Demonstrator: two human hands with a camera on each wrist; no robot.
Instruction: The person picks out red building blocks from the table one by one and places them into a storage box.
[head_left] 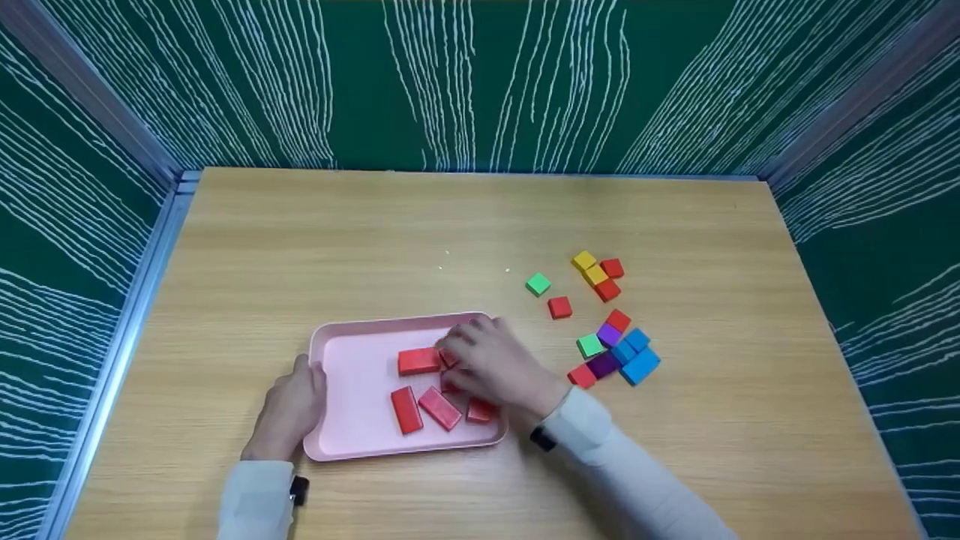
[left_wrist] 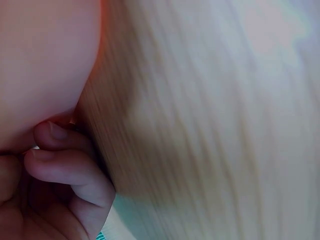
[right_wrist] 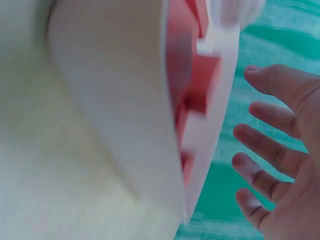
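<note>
A pink tray (head_left: 352,390) lies on the table with several red blocks (head_left: 418,361) in its middle and right part. My left hand (head_left: 289,405) grips the tray's left edge; in the left wrist view its fingers (left_wrist: 65,167) curl against the rim. Above the right side of the tray is my right hand (head_left: 499,367), slightly blurred and partly covering some red blocks. Seen from the right wrist, the fingers (right_wrist: 270,145) of that hand are spread and loosely bent, with nothing between them. Red blocks (right_wrist: 202,82) show beyond the tray wall (right_wrist: 125,100) there.
Right of the tray, small cubes lie on the wooden table (head_left: 300,247): a blue group (head_left: 640,365), purple cubes (head_left: 603,365), yellow cubes (head_left: 584,261), green cubes (head_left: 538,284) and red cubes (head_left: 559,307). Green walls with white lines (head_left: 442,82) enclose the table.
</note>
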